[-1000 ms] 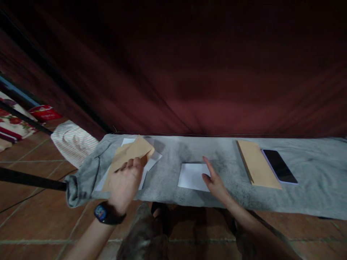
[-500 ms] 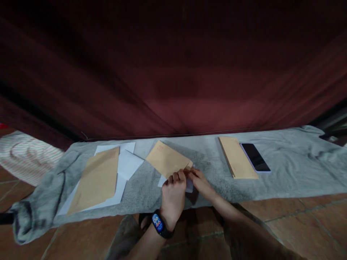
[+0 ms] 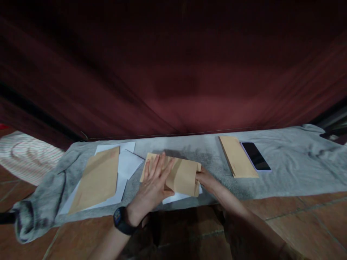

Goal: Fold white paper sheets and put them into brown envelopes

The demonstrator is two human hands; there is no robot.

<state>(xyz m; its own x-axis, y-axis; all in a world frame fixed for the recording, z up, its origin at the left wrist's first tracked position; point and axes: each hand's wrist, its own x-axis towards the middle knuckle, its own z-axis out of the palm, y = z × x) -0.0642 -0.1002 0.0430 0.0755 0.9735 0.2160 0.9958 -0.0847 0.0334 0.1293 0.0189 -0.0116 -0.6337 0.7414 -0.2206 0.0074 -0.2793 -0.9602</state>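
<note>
A brown paper envelope (image 3: pixel 185 175) lies slanted on the grey cloth in front of me. My left hand (image 3: pixel 155 182), with a black smart band on its wrist, is spread flat over the envelope's left part. At the envelope's right end, my right hand (image 3: pixel 205 178) grips the edge by its open end; its fingertips are partly hidden by the paper. A white sheet (image 3: pixel 177 197) sticks out from under the envelope's near side.
On the left, a large brown envelope (image 3: pixel 99 177) rests on white papers (image 3: pixel 130 164). To the right lie a stack of brown envelopes (image 3: pixel 240 159) and a dark-screened phone (image 3: pixel 255 156). A dark red curtain (image 3: pixel 189 90) hangs behind the grey cloth (image 3: pixel 295 162).
My left hand has gone from a closed grip at the envelope's right end to lying spread on its left part. The envelope has turned and come nearer; my right hand stays at its right end.
</note>
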